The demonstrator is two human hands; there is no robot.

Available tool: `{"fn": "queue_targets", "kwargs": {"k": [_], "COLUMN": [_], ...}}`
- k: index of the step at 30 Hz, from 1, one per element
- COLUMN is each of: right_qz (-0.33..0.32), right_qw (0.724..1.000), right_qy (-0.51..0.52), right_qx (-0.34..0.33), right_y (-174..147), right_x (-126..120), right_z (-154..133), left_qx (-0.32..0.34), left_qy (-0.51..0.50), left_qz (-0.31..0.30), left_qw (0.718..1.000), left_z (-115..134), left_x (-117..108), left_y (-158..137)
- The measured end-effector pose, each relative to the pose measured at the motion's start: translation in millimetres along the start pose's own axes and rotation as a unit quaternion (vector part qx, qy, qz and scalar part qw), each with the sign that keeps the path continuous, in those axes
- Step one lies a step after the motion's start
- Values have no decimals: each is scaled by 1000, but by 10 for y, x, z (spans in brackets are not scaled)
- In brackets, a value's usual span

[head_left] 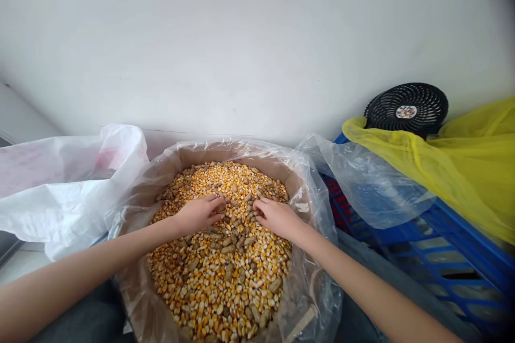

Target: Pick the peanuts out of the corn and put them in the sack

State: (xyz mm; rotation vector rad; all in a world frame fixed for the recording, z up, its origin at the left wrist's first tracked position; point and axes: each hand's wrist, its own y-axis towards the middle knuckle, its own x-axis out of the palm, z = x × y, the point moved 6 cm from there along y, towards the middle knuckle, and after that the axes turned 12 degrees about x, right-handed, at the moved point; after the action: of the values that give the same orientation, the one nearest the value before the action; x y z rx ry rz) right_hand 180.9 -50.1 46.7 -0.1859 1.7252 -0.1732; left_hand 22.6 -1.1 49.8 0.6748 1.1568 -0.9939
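Yellow and pale corn kernels [201, 284] fill a round brown-walled container [193, 156] lined with a clear plastic bag [317, 214]. Unshelled peanuts [228, 249] lie scattered over the corn, with a cluster in the middle. My left hand [201, 214] rests on the heap left of centre, its fingers curled inward; what they hold, if anything, is hidden. Opposite it, my right hand [277, 218] reaches in from the right, fingers bent round peanuts at the surface. A small gap of corn and peanuts separates the two hands.
To the left lies a crumpled white sack [80, 198]. A blue plastic crate [454, 246] stands at the right, with yellow mesh cloth [475, 171] and a black round fan [406, 110] on it. Behind everything rises a white wall [233, 53].
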Motion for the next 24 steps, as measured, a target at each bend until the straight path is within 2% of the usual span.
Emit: {"fn": "queue_targets", "kwargs": {"k": [3,6,10,14,16,17,19,20,21,22,23,24], "right_qz": [5,1,0,8,-31,-63,-130,-153,-165,-164,-151,-127], "right_qw": [1000,1000,998,990,970,953,908,886,869,862,866,881], "right_qy": [-15,-16,-1,134,237,292,394,433,462,475,473,454], "right_qx": [-10,9,56,48,39,41,56,63,66,64,58,46], "right_y": [24,39,47,36,35,37,43,47,52,58,64,66], "right_x": [33,59,61,-11,-11,2,33,35,23,-3,-42,-87], "right_z": [-34,-17,34,5,-19,-26,-32,-31,-27,-21,-13,-7], "left_qx": [13,-6,-42,-92,-138,-160,-192,-197,-195,-191,-188,-186], "left_qy": [53,56,-18,-151,-293,-383,-549,-608,-646,-665,-668,-655], "left_qz": [-29,-37,-9,36,66,81,102,107,106,102,92,83], "left_qw": [998,998,999,984,944,906,807,762,730,714,714,727], "left_z": [51,29,-68,-185,-231,-241,-225,-206,-186,-171,-161,-160], "left_x": [46,56,64,87,94,96,87,68,43,19,4,-5], "left_y": [109,150,119,104,96,88,65,50,34,12,-14,-44]}}
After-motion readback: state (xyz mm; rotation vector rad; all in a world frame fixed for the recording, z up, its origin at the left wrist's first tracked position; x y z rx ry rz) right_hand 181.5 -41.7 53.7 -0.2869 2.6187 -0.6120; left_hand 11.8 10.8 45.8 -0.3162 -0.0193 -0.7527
